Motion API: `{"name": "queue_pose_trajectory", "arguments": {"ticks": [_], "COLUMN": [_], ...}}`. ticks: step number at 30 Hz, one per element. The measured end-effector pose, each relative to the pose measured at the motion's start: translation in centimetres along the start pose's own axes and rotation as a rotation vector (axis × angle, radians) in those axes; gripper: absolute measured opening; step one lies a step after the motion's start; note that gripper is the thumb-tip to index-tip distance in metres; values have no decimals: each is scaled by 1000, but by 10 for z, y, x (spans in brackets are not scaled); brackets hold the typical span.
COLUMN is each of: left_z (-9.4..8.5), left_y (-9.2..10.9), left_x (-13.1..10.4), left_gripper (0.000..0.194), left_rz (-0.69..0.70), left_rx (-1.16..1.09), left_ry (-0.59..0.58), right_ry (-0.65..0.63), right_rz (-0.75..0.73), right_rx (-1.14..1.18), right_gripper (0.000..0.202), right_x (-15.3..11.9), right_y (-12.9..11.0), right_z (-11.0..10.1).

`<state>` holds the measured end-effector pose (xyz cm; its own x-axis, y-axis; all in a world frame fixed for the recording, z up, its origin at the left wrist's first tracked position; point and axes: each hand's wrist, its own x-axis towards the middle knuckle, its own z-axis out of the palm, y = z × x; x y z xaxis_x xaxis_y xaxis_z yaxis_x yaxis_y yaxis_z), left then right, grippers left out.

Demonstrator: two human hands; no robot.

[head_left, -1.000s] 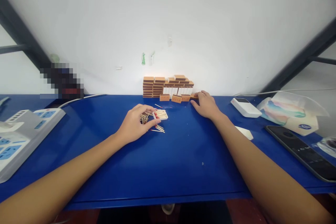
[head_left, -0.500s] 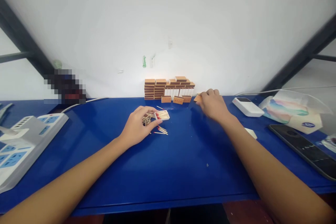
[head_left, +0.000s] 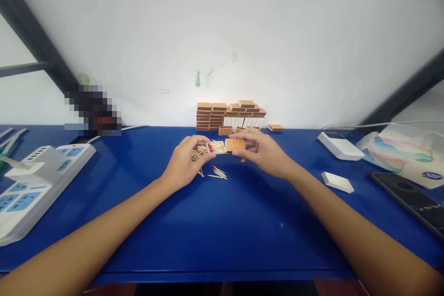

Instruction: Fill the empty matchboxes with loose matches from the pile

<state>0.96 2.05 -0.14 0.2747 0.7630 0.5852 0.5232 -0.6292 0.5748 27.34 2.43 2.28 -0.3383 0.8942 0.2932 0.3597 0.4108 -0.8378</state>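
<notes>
Between the thumb and fingers of my left hand [head_left: 185,157] is a small white matchbox tray [head_left: 217,147] filled with red-tipped matches. My right hand [head_left: 265,150] pinches an orange matchbox sleeve [head_left: 235,145], lined up end to end with the tray at its right. Whether the tray's end sits inside the sleeve, I cannot tell. A pile of loose matches [head_left: 198,153] lies by my left fingers, partly hidden by them. Several more matches [head_left: 218,172] are scattered on the blue table [head_left: 222,222] just below the tray.
Against the wall stand stacked matchboxes [head_left: 210,115], with one lying apart [head_left: 275,127] at their right. A white power strip [head_left: 52,185] is on the left. To the right are a white device [head_left: 340,145], a white block [head_left: 337,182], a phone [head_left: 409,199] and a tissue pack [head_left: 398,152].
My right hand has moved left from beside the stacks, bringing the orange sleeve up to the tray. My left hand still holds the tray. The view has shifted slightly.
</notes>
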Motion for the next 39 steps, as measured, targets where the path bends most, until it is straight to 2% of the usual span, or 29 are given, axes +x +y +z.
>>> {"name": "queue_pose_trajectory", "arguments": {"ticks": [9,14,18,25,28,30,34,35,39], "left_z": [-1,-1,0,2,1,0,-1,-1,-3], "left_y": [8,10,12,14,17,19,23,25,30], "left_x": [2,2,1,2,0,-2,-8,-9,-9], "left_gripper": [25,30,33,32,33,41,86,92,86], "left_rz": [-85,-140,-181,-215,-224,-209,-96,-83,-117], "left_rx": [-190,-298,-378,-475,-473,-439,-353,-349,-357], "left_ry": [9,-59,-58,-77,-96,-103,-238,-272,-243], "right_ry": [-105,-68,-95,-149,-142,-159,-303,-334,-345], "right_rz": [121,59,56,139,137,120,63,64,107], "right_rx": [306,318,331,339,358,369,367,360,343], "right_gripper": [41,53,46,38,40,45,49,49,53], "right_x": [-1,-1,-3,-7,-10,-14,-23,-25,-27], "right_y": [-8,-10,-14,-18,-22,-27,-37,-38,-38], "right_z": [-2,3,7,3,9,18,34,36,37]}}
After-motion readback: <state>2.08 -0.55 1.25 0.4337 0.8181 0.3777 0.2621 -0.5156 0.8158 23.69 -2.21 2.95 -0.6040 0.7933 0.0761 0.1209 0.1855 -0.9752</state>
